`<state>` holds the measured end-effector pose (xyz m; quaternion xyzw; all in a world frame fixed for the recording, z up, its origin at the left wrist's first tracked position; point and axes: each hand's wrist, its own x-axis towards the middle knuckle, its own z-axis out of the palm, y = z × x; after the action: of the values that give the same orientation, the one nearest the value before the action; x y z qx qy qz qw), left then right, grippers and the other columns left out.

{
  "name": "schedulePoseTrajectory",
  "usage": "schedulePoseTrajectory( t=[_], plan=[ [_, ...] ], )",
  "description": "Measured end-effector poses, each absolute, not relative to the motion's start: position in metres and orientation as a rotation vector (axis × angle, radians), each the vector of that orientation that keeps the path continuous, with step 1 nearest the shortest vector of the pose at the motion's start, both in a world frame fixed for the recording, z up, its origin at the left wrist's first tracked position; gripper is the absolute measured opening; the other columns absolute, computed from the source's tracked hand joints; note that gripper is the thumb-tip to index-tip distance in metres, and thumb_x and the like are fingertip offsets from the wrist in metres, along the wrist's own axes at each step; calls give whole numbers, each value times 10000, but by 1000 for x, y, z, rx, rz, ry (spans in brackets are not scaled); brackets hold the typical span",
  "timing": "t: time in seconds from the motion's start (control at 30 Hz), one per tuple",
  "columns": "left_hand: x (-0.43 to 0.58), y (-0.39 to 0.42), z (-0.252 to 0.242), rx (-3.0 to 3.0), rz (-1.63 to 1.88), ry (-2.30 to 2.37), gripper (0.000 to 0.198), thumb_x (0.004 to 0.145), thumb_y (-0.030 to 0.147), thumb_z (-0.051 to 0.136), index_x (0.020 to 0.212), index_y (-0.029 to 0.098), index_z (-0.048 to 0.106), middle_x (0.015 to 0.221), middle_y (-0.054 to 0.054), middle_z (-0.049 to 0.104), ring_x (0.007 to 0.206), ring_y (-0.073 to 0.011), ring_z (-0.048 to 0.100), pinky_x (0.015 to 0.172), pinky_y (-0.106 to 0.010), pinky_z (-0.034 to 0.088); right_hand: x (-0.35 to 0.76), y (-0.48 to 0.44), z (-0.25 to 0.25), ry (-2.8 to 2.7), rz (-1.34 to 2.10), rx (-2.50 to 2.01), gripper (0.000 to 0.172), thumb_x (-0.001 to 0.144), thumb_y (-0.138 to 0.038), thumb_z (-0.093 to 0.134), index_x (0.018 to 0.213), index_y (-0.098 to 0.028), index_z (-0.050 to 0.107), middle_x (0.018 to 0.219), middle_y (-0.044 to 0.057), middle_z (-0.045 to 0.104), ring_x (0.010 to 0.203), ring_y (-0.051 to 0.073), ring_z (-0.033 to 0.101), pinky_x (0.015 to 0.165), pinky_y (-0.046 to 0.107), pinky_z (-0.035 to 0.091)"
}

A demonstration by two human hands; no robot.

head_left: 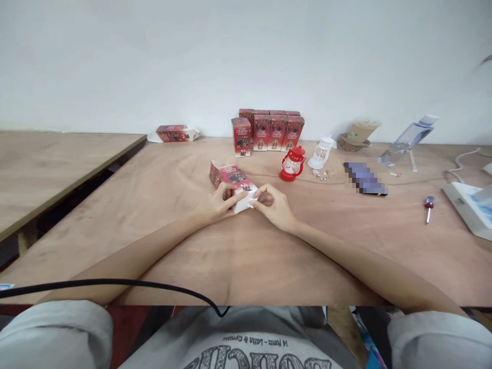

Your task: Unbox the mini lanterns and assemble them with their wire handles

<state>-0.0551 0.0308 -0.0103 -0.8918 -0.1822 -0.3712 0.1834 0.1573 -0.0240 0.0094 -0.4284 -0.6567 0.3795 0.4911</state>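
Observation:
A small red printed carton [229, 178] lies on its side in the middle of the wooden table [246, 256], its white end flap facing me. My left hand [215, 204] grips the carton's near end, fingers curled over it. My right hand [273, 206] pinches the white flap from the right. Just beyond, to the right, stands a small red lantern [292, 163], and next to it a white lantern [321, 153].
A row of upright red cartons [269, 131] stands at the wall, and another carton [172, 134] lies at the back left. A pixelated dark object [365, 178], a small screwdriver [429, 206], a clear bottle [407, 139], a cup [359, 133] and a white device [471, 205] sit on the right. A second table [49, 169] adjoins on the left.

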Motion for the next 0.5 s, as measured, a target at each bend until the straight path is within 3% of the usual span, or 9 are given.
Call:
schedulePoseTrajectory(
  t=[0.13,0.27,0.4,0.5],
  plan=[
    [-54,29,-10,-2501,-1058,-516,448,844,405,584,1237,192,558,983,-104,535,668,-109,551,562,-218,516,157,-23,9,-1587,900,-1063,288,702,-380,674,826,-225,464,802,-3,620,689,156,645,638,309,530],
    [-55,26,-10,-2491,-1093,-435,465,847,372,592,1275,207,514,1003,-100,533,698,-119,571,567,-224,531,159,-20,5,-1523,826,-1138,546,601,-420,760,997,-235,434,904,2,592,649,142,615,663,339,527],
    [-56,21,-14,-2504,-1200,-370,597,808,335,654,1350,255,419,1096,-104,500,863,-176,610,641,-263,574,163,-15,1,-1534,1072,-958,811,552,-497,794,1209,-273,373,1155,72,568,957,216,626,809,386,528],
    [-52,14,-15,-2616,-1345,-431,550,845,270,613,1347,306,392,1168,-86,475,903,-162,612,702,-288,587,166,-13,1,-1474,1376,-721,856,630,-652,675,1326,-335,293,1344,78,475,1171,256,537,883,431,513]
  ],
)
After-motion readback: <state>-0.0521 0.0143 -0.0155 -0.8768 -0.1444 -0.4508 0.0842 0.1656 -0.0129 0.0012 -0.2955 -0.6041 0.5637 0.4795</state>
